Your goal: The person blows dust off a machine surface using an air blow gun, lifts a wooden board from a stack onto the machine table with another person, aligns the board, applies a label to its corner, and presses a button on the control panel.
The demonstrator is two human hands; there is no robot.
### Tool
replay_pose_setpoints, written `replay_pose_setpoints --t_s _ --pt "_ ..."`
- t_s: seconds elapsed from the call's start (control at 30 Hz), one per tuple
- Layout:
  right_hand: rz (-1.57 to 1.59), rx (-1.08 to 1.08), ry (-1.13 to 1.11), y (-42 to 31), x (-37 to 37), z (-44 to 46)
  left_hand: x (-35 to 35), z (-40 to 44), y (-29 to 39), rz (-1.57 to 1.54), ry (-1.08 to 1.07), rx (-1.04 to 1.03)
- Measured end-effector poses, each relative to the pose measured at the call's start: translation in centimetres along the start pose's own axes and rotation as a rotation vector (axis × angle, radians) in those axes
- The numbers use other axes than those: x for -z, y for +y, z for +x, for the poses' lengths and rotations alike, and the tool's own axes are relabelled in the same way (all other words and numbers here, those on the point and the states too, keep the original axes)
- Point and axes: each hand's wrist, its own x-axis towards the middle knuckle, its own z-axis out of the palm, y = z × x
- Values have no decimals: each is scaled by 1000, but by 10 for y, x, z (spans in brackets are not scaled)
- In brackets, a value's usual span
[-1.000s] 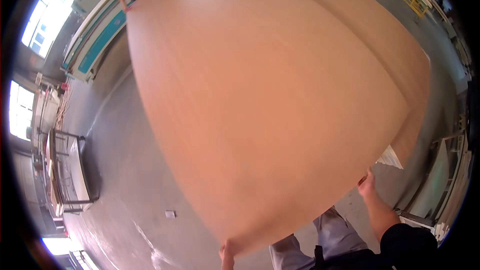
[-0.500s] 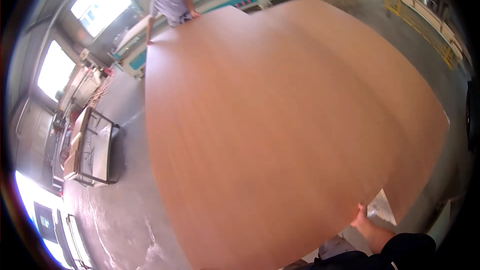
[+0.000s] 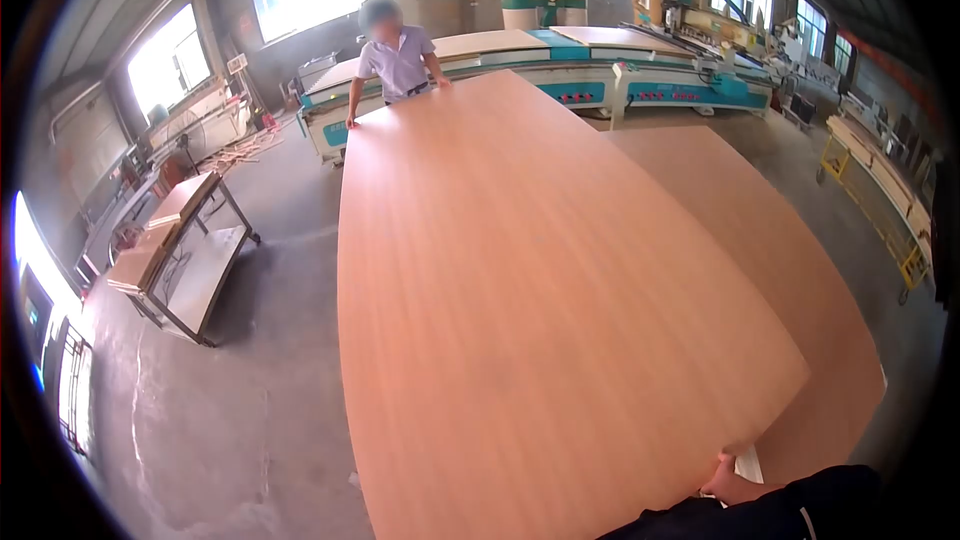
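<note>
Panel [image 3: 540, 300], gripped by the right hand [image 3: 730, 481], reaches a co-worker [image 3: 402, 65]

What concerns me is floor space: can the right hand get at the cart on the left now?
Probably not: the right hand is at the near edge of the big board, which, like the floor, lies between hand and cart.

Grey floor [image 3: 290, 370] around me, pale streaks on my left. Cart [image 3: 176, 315] stands on it, brown boards [image 3: 183, 198] piled on top, whitish lower shelf [image 3: 210, 265] beneath. Wood strips [image 3: 240, 150] lie loose on floor farther back. Ahead of me, long machine [image 3: 660, 90], pale sheets [image 3: 480, 44] flat on top. To my right, yellow trolley [image 3: 852, 187], long boards [image 3: 880, 162] along it. Lower sheet [image 3: 790, 240] partly beneath my panel [image 3: 540, 290]; its support hidden from me.
</note>
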Motion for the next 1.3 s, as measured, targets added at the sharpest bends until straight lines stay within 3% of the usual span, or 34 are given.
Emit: replay_pose_setpoints --t_s 0.13,0.4,0.73,0.93,1.07,1.3 --pt "-159 148 -346 -58 -76 6 -51 34 97 -44 -91 -55" --pt "-157 80 -454 -161 -207 138 -138 85 270 -141 -125 -148" --pt "-106 -47 -646 -305 -417 320 -201 145 400 -306 -9 -5" --pt "-124 14 -570 -355 -601 388 -251 281 525 -306 -47 22" --pt "-241 47 -540 -396 -695 447 -271 351 670 -231 -109 -86" --pt "-137 -69 -393 -464 -837 556 -326 414 900 -220 -187 -281"
